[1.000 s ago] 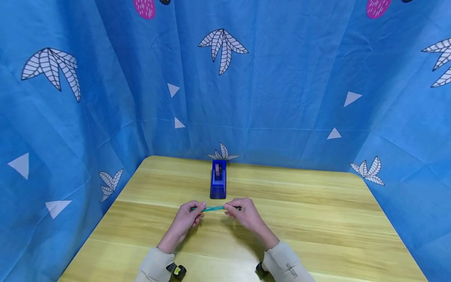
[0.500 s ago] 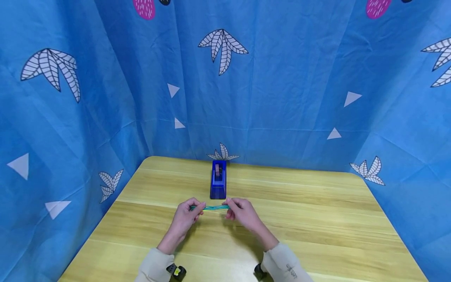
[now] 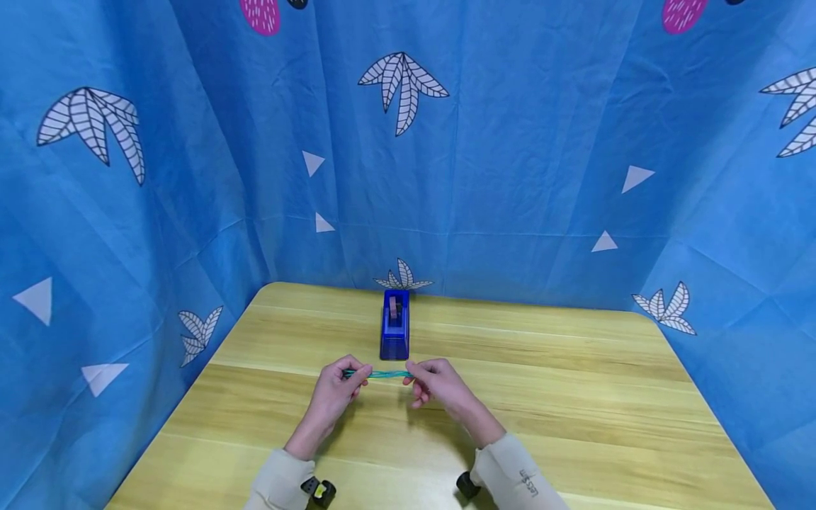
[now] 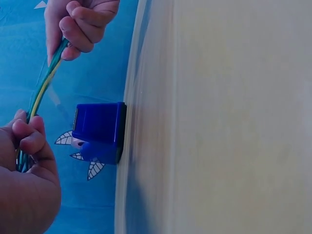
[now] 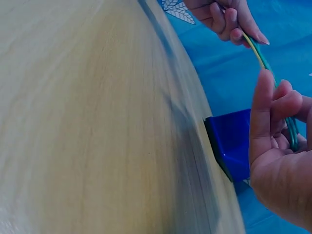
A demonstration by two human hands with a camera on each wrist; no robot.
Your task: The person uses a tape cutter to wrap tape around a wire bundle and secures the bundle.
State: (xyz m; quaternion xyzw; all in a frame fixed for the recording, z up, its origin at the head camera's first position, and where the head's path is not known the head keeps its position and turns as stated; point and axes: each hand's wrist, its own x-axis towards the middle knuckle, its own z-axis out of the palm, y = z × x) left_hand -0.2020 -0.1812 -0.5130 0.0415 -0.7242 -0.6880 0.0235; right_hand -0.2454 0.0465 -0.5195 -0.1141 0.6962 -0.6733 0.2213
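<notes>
Between my two hands runs a slim bundle of green strands with a yellow one (image 3: 387, 375), bent in a gentle curve in the wrist views. It looks like wire or cord; the exact kind is unclear. My left hand (image 3: 334, 391) pinches its left part between thumb and fingers, and looped strands show inside those fingers in the left wrist view. At the other end, my right hand (image 3: 443, 388) pinches the bundle, with its lower fingers loosely bent. Both hands are raised over the wooden table (image 3: 574, 397). The bundle's ends are mostly hidden by the fingers.
A blue tape dispenser (image 3: 395, 336) stands on the table just beyond the hands, near the back edge. Blue patterned curtain (image 3: 510, 177) hangs behind the table and along both sides.
My right hand's grip on the bundle has shifted, and its lower fingers have loosened. A black part seen at that hand earlier is out of sight. The left hand has hardly moved.
</notes>
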